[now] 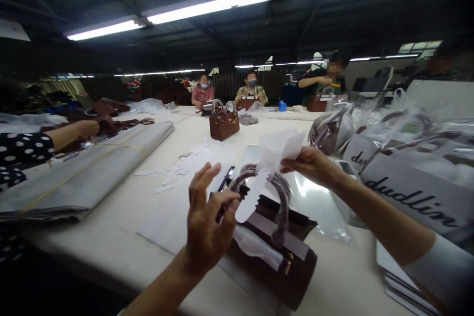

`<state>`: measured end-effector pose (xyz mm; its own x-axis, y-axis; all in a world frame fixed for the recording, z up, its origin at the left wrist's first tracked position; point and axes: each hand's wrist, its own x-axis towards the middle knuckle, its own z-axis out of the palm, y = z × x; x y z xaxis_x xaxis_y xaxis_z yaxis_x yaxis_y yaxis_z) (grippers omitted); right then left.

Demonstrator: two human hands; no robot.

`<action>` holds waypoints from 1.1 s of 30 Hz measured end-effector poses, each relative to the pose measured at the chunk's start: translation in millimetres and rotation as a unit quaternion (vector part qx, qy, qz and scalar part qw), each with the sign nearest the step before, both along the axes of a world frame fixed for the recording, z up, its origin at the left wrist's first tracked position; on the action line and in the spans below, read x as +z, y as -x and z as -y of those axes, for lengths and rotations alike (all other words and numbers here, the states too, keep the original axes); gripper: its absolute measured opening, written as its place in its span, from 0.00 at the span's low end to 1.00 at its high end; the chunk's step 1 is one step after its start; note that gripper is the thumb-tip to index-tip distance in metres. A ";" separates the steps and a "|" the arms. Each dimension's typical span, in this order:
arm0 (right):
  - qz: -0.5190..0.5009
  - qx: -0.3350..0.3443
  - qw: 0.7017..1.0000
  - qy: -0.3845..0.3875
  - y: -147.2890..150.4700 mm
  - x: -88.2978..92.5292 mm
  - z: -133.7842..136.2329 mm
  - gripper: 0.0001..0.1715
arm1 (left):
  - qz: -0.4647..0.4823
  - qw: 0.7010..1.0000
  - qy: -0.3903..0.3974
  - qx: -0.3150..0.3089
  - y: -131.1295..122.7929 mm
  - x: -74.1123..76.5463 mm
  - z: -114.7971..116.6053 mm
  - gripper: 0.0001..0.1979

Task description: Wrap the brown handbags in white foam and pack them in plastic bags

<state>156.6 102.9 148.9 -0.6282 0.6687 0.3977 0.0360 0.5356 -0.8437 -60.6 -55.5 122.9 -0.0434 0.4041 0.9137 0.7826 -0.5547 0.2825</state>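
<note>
My right hand (313, 165) pinches thin white sheets (279, 148) above a dark brown handbag (270, 271). A white strip with a jagged edge (252, 200) hangs below the sheets, in front of the bag's wrapped handles (284, 202). At the left of the strip, my left hand (211, 219) has its fingers apart, thumb and forefinger close to the strip's edge. Whether they touch it I cannot tell. The bag stands tilted on the table, its top open, with white wrapping (257, 247) across its front and gold-coloured metal fittings.
White paper scraps (192, 160) lie beyond my left hand. A brown handbag (224, 126) stands farther back. Grey folded sheeting (92, 168) and a co-worker's arm (74, 133) are at left. Bagged handbags (411, 182) crowd the right. Several people sit or stand across the table (174, 237).
</note>
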 end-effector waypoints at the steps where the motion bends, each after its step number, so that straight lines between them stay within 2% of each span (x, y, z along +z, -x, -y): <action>1: 0.011 -0.007 1.000 -0.015 -6.4 -6.3 0.4 0.16 | -0.049 0.999 0.021 0.010 -3.7 -9.1 4.7 0.08; 4: 0.049 -0.041 0.995 -0.076 -19.2 -22.7 0.6 0.13 | -0.093 0.993 0.066 0.029 -16.3 -23.5 3.1 0.17; 8: 0.094 -0.065 0.979 -0.167 -26.6 -39.8 -1.6 0.10 | -0.056 0.993 0.101 0.031 -26.4 -21.5 -9.7 0.30; 13: 0.144 -0.033 0.953 -0.263 -23.9 -51.2 -2.5 0.13 | -0.019 0.992 0.120 0.033 -31.0 -19.0 -16.0 0.39; 16: 0.174 -0.015 0.934 -0.310 -12.6 -43.4 3.9 0.13 | -0.012 0.991 0.129 0.040 -35.8 -19.2 -21.0 0.39; 19: 0.198 0.016 0.917 -0.345 5.7 -26.6 11.7 0.13 | 0.008 0.988 0.148 0.042 -40.9 -18.0 -27.6 0.38; 20: 0.203 0.032 0.913 -0.351 12.0 -20.9 13.4 0.13 | 0.015 0.987 0.156 0.046 -42.1 -17.3 -29.6 0.36; 22: 0.209 0.056 0.909 -0.357 21.9 -11.9 15.3 0.13 | 0.027 0.984 0.170 0.050 -42.9 -16.1 -32.5 0.28; 24: 0.209 0.056 0.909 -0.356 24.5 -7.4 18.2 0.13 | 0.029 0.984 0.172 0.040 -41.8 -15.7 -34.3 0.17; 26: 0.193 0.001 0.921 -0.338 17.7 -7.6 26.6 0.13 | 0.027 0.986 0.162 0.026 -39.3 -16.6 -35.2 0.14; 28: 0.160 -0.102 0.945 -0.265 4.0 -11.5 43.4 0.16 | 0.029 0.988 0.154 0.013 -36.8 -18.5 -35.7 0.17; 30: 0.142 -0.187 0.959 -0.159 -9.6 -18.0 66.9 0.23 | 0.036 0.988 0.153 0.001 -35.0 -20.6 -35.7 0.18; 33: 0.179 -0.229 0.955 -0.062 -15.0 -29.9 101.8 0.38 | 0.030 0.988 0.149 -0.008 -34.0 -22.4 -35.3 0.19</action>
